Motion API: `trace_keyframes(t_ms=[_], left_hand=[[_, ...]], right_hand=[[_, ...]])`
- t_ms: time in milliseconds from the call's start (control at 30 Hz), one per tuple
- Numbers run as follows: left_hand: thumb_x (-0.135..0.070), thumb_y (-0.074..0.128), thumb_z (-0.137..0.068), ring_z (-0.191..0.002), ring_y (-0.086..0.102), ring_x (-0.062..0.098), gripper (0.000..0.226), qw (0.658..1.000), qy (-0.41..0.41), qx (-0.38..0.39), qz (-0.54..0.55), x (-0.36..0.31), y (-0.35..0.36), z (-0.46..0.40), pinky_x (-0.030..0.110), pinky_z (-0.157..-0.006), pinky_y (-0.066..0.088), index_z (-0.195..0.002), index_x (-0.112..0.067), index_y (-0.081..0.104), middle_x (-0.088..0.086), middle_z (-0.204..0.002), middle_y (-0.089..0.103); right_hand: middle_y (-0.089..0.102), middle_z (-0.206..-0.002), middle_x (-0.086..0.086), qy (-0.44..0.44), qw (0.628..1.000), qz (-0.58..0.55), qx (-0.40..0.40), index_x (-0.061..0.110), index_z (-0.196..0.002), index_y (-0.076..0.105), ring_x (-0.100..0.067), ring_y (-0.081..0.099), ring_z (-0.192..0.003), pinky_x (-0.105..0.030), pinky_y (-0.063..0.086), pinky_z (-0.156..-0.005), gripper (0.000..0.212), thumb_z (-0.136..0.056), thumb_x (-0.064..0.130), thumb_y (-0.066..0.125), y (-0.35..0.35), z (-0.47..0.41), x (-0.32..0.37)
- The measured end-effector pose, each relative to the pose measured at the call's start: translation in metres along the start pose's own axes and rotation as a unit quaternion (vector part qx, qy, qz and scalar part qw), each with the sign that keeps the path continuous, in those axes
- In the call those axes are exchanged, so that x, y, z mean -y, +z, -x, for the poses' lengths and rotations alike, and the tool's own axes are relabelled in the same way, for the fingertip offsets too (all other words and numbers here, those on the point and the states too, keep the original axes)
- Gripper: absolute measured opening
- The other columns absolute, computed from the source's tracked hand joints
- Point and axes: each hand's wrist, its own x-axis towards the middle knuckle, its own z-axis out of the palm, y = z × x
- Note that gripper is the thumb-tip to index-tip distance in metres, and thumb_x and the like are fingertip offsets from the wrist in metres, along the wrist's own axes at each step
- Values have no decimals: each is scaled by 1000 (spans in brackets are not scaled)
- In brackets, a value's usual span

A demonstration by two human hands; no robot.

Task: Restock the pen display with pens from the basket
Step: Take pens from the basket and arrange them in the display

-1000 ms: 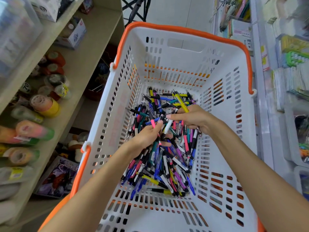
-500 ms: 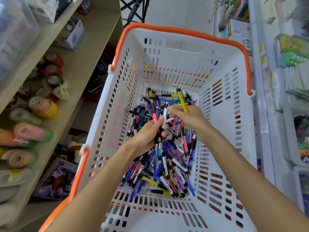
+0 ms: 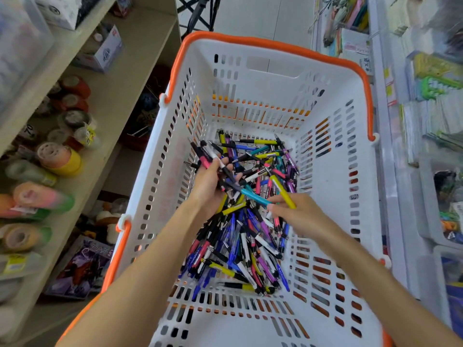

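Narrow shop aisle: beige wooden shelving [image 3: 120,78] at nine o'clock stocked with rolls of coloured tape [image 3: 60,159], clear plastic stationery racks [image 3: 431,126] at three o'clock. Between them, a white slotted plastic basket with orange rim and handles [image 3: 333,171], long axis running six to twelve. Heaped on its floor, a tangle of retractable ballpoint pens in blue, black, yellow, pink, purple and white [image 3: 240,246], lying every way, most roughly along five to eleven. Reaching in from seven o'clock, the left hand [image 3: 209,186], fingers curled round a small bunch of pens [image 3: 213,159] with tips fanning toward eleven o'clock, above the far part of the heap. Coming from five o'clock, the right hand [image 3: 298,214], fingertips pinching a yellow-and-black pen [image 3: 281,189] slanted from four up to eleven, and touching a teal pen [image 3: 255,196] pointing toward ten, its other end near the left palm.
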Motion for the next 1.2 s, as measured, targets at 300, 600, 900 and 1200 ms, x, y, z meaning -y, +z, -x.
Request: trace_keyframes(t_ms=[300,600,900,1200], left_hand=[[-16,43,-101,-109,65,20,24,924,-183,184,-280,0,-9,16,29,-89,53,-119,-7,56,4,-113,71],[-22,43,-101,-61,56,9,24,940,-201,200,-191,16,-9,21,32,-77,59,-119,-9,52,-1,-80,63],[-40,47,-97,-50,36,5,30,964,-86,121,-220,18,-12,8,19,-53,34,-89,-12,55,-4,-66,38],[-37,46,-98,-91,71,23,34,961,-113,140,-210,15,-10,11,36,-82,58,-110,-6,53,14,-105,70]], right_hand=[[45,-59,0,10,985,127,120,9,-94,69,-5,28,-40,-16,24,-39,11,-91,17,62,-62,-3,43],[39,-65,-1,-36,999,-11,30,16,-99,68,-7,30,-46,-17,27,-41,11,-90,21,65,-32,-51,33],[65,-88,-6,-5,966,-258,26,6,-117,59,-16,59,-82,-32,53,-84,24,-100,16,45,-10,-41,16],[65,-63,11,-82,966,-233,-78,24,-78,65,-9,70,-70,-13,55,-62,17,-80,10,74,7,-34,6]])
